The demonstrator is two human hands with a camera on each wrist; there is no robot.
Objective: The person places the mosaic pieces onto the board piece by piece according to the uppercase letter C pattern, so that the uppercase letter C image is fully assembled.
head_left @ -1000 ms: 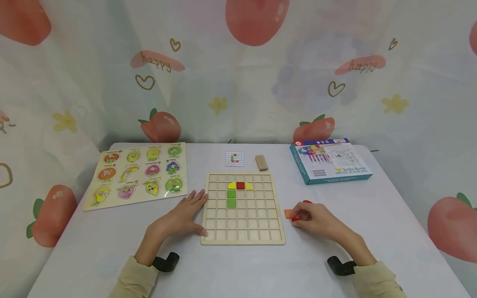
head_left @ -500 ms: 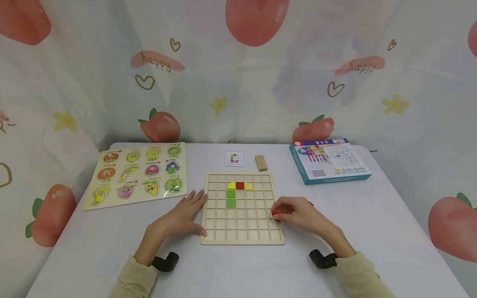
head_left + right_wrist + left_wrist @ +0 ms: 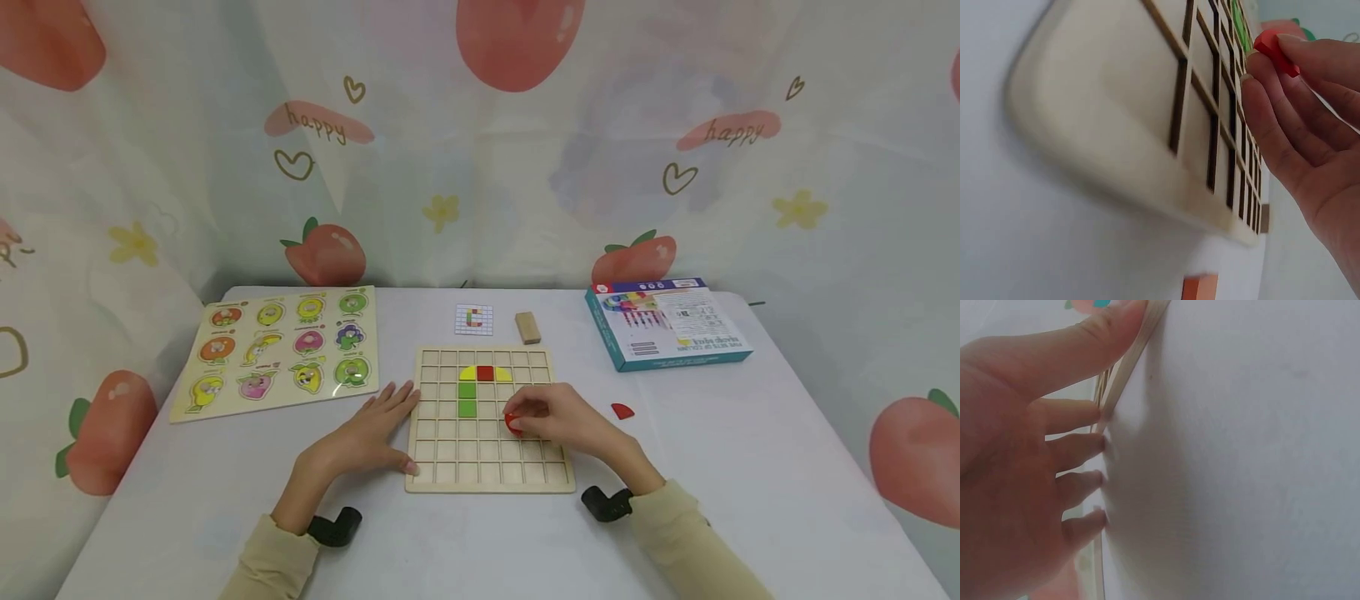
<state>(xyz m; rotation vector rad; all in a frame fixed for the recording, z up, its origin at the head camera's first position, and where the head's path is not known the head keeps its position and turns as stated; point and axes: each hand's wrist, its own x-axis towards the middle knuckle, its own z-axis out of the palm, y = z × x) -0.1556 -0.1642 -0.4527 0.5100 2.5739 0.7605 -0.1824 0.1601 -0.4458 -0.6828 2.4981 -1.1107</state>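
Pinching red piece (image 3: 513,423) (right hand (image 3: 558,421)) over grid board (image 3: 490,473).

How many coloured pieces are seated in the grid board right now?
5, all seated in the grid board: yellow piece, red square and second yellow piece in one row, two green squares below. The right hand may hide others.

The grid board (image 3: 491,421) lies at the table's (image 3: 750,467) centre, fruit puzzle (image 3: 277,350) to its left, box (image 3: 667,323) behind-right

"happy" twice on the curtain (image 3: 480,167), box (image 3: 667,323) print unreadable
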